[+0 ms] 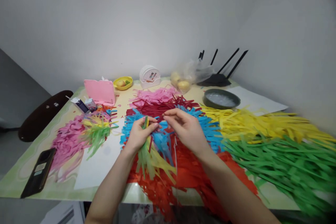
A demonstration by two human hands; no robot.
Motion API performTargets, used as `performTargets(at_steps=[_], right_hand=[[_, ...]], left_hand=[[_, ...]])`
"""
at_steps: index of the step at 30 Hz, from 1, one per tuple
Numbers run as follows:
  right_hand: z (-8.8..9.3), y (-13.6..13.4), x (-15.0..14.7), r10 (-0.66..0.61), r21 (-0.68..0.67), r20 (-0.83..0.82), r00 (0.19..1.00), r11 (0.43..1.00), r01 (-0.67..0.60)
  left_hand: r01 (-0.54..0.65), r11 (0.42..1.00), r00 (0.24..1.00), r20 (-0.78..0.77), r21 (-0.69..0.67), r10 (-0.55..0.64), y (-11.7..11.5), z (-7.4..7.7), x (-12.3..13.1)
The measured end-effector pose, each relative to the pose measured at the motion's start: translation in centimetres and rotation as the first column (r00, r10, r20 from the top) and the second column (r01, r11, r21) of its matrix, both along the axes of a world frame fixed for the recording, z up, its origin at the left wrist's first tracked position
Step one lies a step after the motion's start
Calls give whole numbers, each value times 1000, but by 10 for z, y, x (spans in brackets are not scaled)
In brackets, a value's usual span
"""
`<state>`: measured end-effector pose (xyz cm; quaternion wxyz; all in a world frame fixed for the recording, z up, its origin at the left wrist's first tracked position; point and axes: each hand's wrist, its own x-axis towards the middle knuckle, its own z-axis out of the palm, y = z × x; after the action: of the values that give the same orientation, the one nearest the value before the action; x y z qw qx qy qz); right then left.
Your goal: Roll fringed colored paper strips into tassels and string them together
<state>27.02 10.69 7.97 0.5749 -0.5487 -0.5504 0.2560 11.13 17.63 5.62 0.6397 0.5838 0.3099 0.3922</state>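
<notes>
My left hand is closed round a bundle of paper strips, green, yellow and red, whose loose ends hang down toward me. My right hand hovers just to the right of it, fingers curled, with the thumb and forefinger pinched near the top of the bundle; what they pinch is too small to make out. Both hands are above heaps of blue strips and red strips on the table.
Yellow strips and green strips cover the right side. Pink strips lie at left beside a black phone. Behind are a pink case, yellow bowl, dark dish, router and bagged fruit.
</notes>
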Motion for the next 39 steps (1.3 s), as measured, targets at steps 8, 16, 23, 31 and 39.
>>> performTargets(at_steps=[8,16,23,31,39], right_hand=[[-4,-14,-2,-24,-15,218,976,999,28],[-2,-17,-3,-43,-30,212,976,998,51],[-6,-16,-9,-40,-41,245,969,998,51],[-9,-14,-8,-6,-84,168,986,996,20],[-7,-13,-9,-5,-109,144,990,994,21]], left_hand=[[23,994,994,108,-107,-11,3,5,0],[-150,985,988,-19,82,152,0,0,-1],[-264,939,956,-73,222,286,-3,1,-2],[-271,876,942,-76,400,326,-8,3,-1],[-237,826,941,-91,511,327,-8,1,-1]])
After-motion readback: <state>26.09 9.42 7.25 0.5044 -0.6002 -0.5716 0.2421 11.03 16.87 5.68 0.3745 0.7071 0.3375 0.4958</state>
